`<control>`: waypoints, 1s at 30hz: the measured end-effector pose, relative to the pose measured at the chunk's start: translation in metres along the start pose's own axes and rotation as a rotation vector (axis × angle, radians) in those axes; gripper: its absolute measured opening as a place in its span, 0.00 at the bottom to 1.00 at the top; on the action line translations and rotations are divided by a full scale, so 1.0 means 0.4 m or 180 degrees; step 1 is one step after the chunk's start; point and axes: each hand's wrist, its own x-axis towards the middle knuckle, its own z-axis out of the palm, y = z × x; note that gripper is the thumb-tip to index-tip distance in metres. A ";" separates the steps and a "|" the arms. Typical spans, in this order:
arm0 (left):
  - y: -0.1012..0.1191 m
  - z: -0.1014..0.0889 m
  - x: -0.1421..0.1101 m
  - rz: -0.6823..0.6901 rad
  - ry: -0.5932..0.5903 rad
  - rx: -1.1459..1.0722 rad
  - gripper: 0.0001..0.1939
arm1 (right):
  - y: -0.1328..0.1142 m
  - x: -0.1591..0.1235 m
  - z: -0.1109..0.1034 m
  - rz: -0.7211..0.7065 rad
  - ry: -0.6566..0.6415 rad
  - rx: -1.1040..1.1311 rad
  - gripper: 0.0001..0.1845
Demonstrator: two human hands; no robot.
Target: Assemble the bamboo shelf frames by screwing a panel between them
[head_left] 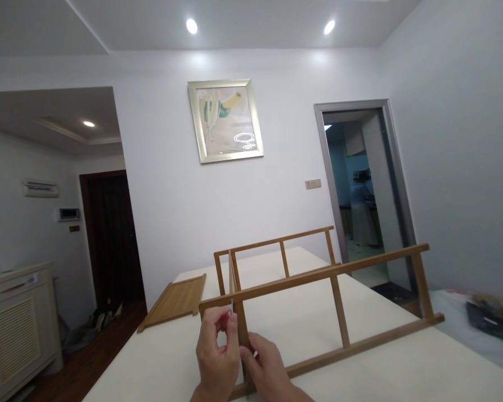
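Observation:
A bamboo frame [339, 310] of rails and uprights stands on the white table [402, 368], a second ladder-like side [283, 254] behind it. My left hand [218, 354] is closed in a pinch on a small metal piece at the frame's near-left corner post [240, 326]. My right hand [268, 371] grips the lower part of that same post, fingers wrapped round it. The bottoms of both hands are cut off by the picture's lower edge.
A flat bamboo board [174, 302] lies on the table's far-left corner. A white cabinet [14, 324] stands at left, a dark door [111, 240] beyond. A person stands in the kitchen doorway [362, 215]. Dark items [492, 315] lie at right.

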 end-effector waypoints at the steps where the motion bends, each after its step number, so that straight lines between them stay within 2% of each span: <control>1: 0.002 -0.002 0.002 0.0136 -0.0035 0.0013 0.06 | -0.002 0.000 -0.001 0.0002 0.0003 0.0005 0.24; 5: 0.004 -0.007 0.007 0.0550 -0.0109 -0.0074 0.09 | -0.010 -0.001 -0.004 0.0000 -0.0024 0.0008 0.23; 9: -0.012 -0.006 0.001 0.0605 -0.0164 -0.0257 0.12 | -0.010 0.000 -0.003 0.0033 -0.0016 -0.0018 0.21; 15: -0.019 -0.005 -0.004 0.0509 -0.0334 -0.0413 0.10 | -0.003 0.000 -0.001 -0.0004 -0.0018 -0.0003 0.21; 19: -0.001 -0.008 0.004 0.0207 -0.0352 -0.0238 0.07 | 0.000 0.000 0.000 -0.0025 0.0012 0.0065 0.23; 30: 0.000 -0.005 0.004 -0.0151 -0.0315 -0.0080 0.08 | -0.011 0.003 -0.004 0.0021 -0.0032 0.0120 0.24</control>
